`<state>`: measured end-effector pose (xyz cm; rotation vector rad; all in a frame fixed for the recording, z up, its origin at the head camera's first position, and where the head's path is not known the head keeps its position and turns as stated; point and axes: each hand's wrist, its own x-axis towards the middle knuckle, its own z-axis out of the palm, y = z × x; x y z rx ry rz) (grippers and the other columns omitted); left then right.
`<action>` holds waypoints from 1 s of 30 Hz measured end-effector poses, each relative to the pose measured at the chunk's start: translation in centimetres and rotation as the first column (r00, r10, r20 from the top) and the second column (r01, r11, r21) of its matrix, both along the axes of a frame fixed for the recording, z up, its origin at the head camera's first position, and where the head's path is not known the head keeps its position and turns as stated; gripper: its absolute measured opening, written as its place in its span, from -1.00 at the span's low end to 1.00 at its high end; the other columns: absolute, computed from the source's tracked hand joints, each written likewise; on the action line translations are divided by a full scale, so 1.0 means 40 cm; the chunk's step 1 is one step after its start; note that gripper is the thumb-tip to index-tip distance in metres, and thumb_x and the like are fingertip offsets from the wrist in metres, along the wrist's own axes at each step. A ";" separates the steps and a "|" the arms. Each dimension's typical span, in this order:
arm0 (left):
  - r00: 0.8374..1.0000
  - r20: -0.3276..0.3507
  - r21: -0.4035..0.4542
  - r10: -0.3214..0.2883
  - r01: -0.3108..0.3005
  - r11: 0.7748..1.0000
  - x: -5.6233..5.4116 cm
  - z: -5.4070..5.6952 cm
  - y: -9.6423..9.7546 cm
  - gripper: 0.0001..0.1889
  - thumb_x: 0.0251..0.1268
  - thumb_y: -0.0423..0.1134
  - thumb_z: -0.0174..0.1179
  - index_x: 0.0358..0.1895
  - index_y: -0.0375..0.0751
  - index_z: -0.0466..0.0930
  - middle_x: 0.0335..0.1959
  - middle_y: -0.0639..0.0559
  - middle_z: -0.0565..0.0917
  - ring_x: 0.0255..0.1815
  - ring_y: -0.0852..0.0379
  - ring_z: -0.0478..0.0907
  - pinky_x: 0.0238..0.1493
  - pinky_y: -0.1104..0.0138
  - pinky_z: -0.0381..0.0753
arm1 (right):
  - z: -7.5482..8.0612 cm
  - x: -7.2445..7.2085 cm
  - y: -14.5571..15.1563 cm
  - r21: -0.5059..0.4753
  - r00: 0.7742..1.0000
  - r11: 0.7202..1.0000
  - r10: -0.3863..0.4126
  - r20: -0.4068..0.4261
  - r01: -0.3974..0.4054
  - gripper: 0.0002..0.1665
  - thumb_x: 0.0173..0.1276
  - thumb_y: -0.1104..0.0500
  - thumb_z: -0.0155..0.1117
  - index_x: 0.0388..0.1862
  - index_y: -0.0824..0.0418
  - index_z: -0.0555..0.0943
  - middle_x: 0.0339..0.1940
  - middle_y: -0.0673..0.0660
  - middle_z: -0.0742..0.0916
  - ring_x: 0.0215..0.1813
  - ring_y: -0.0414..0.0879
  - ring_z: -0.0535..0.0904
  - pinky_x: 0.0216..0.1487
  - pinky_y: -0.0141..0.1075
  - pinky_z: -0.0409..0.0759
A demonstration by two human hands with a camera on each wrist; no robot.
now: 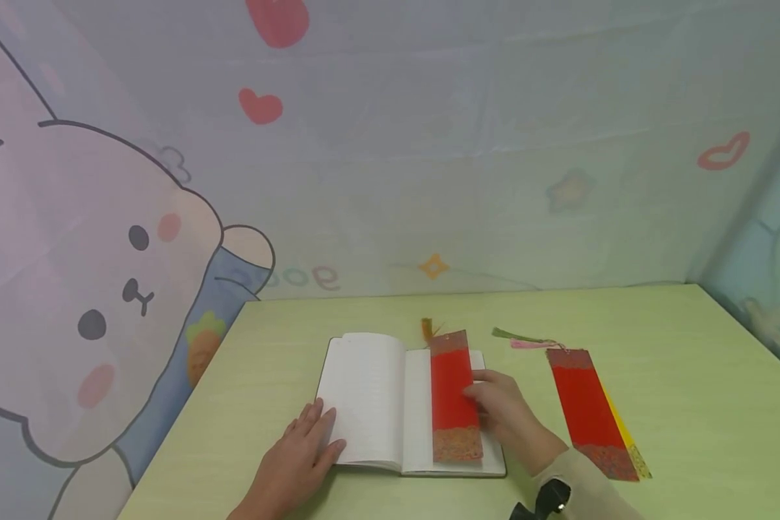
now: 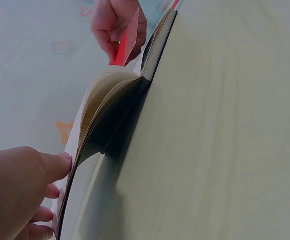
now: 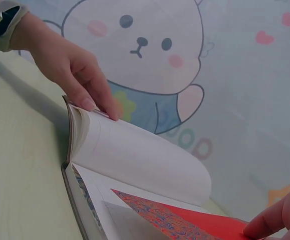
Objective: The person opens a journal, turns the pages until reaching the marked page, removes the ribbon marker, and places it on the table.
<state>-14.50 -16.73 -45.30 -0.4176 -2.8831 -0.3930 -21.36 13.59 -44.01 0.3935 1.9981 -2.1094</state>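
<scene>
An open notebook (image 1: 366, 401) with blank pages lies on the table. My left hand (image 1: 300, 453) rests on the outer edge of its left page, fingers extended; in the left wrist view the thumb (image 2: 58, 166) presses near the page edge. Over the right page, my right hand (image 1: 505, 408) pinches a red bookmark (image 1: 452, 383) by its right edge. Patterned bands cross the bookmark's ends, and a tassel (image 1: 427, 330) shows at its top. The right wrist view has the bookmark (image 3: 185, 216) tilted above the page, with the fingertips at its side.
Right of the notebook lies another red bookmark (image 1: 585, 404), overlapping a yellow one (image 1: 626, 433). Green and pink tassels (image 1: 526, 339) spread from their top. The pale green table (image 1: 708, 404) meets a printed cloth backdrop (image 1: 468, 144) at its far edge.
</scene>
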 end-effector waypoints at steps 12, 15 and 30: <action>1.000 0.018 -0.017 0.006 -0.006 1.000 -0.001 0.003 0.002 -0.45 0.30 0.04 0.08 0.22 -0.27 0.43 0.30 -0.21 0.35 0.34 -0.12 0.23 0.23 0.02 0.30 | -0.003 -0.001 0.064 0.050 1.000 0.999 -0.013 0.002 0.013 -0.53 0.30 0.33 0.05 0.20 0.41 0.36 0.01 0.33 0.56 -0.12 0.10 0.52 -0.19 -0.16 0.59; 1.000 0.020 -0.017 0.007 -0.006 1.000 -0.001 0.004 0.001 -0.45 0.30 0.04 0.08 0.22 -0.27 0.43 0.30 -0.21 0.35 0.34 -0.12 0.23 0.24 0.02 0.29 | -0.008 -0.002 0.079 0.054 1.000 0.998 -0.012 -0.001 0.012 -0.51 0.31 0.31 0.06 0.22 0.41 0.33 0.04 0.34 0.55 -0.10 0.11 0.51 -0.19 -0.16 0.59; 1.000 0.024 -0.026 0.004 -0.003 1.000 -0.001 0.005 -0.002 -0.45 0.30 0.02 0.09 0.22 -0.29 0.43 0.29 -0.22 0.35 0.33 -0.13 0.24 0.23 0.02 0.29 | -0.020 0.006 0.157 0.078 0.999 0.997 -0.004 0.047 0.000 -0.36 0.34 0.19 0.10 0.34 0.37 0.19 0.25 0.37 0.37 0.14 0.21 0.35 0.00 -0.11 0.53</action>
